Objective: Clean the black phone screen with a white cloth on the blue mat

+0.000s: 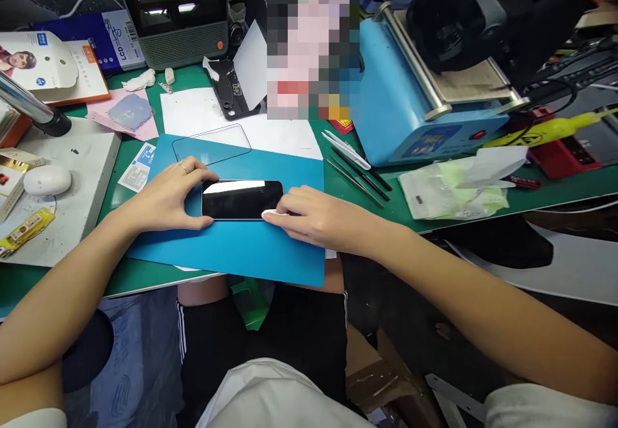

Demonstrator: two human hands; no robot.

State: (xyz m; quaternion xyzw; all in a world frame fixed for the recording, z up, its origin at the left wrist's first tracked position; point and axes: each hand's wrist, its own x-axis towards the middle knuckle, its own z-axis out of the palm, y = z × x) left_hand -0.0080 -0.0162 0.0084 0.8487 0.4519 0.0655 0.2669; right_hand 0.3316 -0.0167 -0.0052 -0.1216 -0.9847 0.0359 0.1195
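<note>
A smartphone [236,204] with a dark screen lies flat on a blue sheet [261,251]; light reflects along its far edge. My left hand [171,196] grips its left end, thumb on the near corner and fingers on the far one. Pinched in my right hand [313,217] is a small white wipe [271,214], pressed on the screen's near right corner. Just beyond the phone, a clear screen protector [212,145] with a black border rests on the blue sheet.
Tweezers [357,180] and a white pen-like tool [345,150] lie to the right, near a wipes packet [449,186]. A blue machine [400,93] stands behind them. An opened phone case or back [234,90] is at the back. A grey board [82,158] holds an earbuds case [47,181] at left.
</note>
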